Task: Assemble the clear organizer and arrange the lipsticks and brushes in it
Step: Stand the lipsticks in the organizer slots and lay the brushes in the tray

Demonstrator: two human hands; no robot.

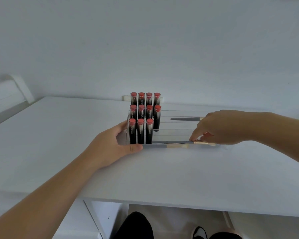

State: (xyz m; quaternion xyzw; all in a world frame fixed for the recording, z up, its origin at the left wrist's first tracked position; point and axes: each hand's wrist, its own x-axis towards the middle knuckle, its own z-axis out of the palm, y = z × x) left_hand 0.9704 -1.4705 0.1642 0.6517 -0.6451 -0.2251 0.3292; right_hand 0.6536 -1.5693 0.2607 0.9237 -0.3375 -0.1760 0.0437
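A clear stepped organizer [176, 132] stands on the white desk [59, 135]. Several black lipsticks [140, 118] with red tops stand upright in its left slots, in three tiers. My left hand [114, 145] grips the organizer's front left corner, thumb along its front edge. My right hand [221, 126] pinches a grey brush with a gold ferrule [179, 142] lying along the front tier. A second brush [166, 146] lies just in front of it. Another grey brush [185, 119] rests on an upper tier, its right end hidden by my right hand.
The white wall rises just behind the organizer, with a small white block [126, 98] at its base. A white headboard-like piece [10, 90] is at far left. My legs and a shoe [199, 232] show under the desk's front edge.
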